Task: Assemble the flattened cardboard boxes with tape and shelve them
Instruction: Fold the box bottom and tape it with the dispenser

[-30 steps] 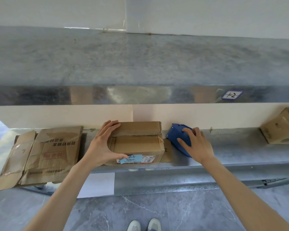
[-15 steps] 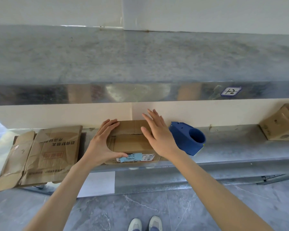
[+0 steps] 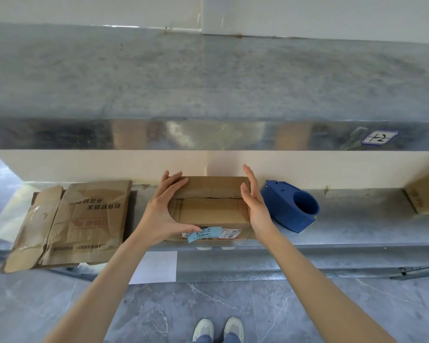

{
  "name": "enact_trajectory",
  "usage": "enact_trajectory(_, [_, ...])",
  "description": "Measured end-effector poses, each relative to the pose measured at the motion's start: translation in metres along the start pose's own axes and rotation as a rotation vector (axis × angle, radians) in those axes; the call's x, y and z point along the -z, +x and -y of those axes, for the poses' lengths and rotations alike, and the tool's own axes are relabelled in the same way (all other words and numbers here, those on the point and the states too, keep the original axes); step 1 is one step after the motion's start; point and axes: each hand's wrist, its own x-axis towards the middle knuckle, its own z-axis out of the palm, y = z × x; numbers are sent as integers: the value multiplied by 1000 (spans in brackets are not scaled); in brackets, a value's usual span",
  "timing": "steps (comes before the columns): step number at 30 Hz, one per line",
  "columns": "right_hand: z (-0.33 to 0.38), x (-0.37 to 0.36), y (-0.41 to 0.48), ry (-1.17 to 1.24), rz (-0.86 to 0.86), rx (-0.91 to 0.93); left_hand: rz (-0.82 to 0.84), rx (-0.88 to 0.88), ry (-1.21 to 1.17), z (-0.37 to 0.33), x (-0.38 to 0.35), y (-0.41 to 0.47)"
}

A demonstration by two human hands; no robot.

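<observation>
A small assembled cardboard box (image 3: 212,210) with a blue paper slip on its front stands on the lower metal shelf (image 3: 357,226). My left hand (image 3: 164,214) grips its left side, fingers over the top edge and thumb on the front. My right hand (image 3: 254,201) lies flat against its right side, fingers straight. A blue tape dispenser (image 3: 289,209) rests on the shelf just right of that hand. A flattened cardboard box (image 3: 72,224) with red and black print lies to the left, overhanging the shelf edge.
An upper metal shelf (image 3: 208,78) juts out above, with a label (image 3: 379,137) on its front lip. Another cardboard box (image 3: 427,196) sits at the far right of the lower shelf. A white sheet (image 3: 156,267) hangs below the shelf. My shoes (image 3: 218,330) stand on the grey floor.
My right hand left the tape dispenser, passed over the box top and now presses the box's right side. The dispenser lies where it was set down. My left hand has stayed on the box.
</observation>
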Motion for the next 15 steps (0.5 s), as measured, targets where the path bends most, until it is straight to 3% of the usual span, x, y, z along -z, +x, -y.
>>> enact_trajectory(3, [1, 2, -4, 32, -17, 10, 59, 49, -35, -2, 4, 1])
enact_trajectory(8, [7, 21, -7, -57, -212, -38, 170, 66, 43, -1, 21, 1])
enact_trajectory(10, [8, 26, -3, -188, -110, 43, 161, 1, 152, -1, 24, 2])
enact_trajectory(15, [24, 6, 10, -891, 188, 413, 181, -101, 330, -3, 13, 5])
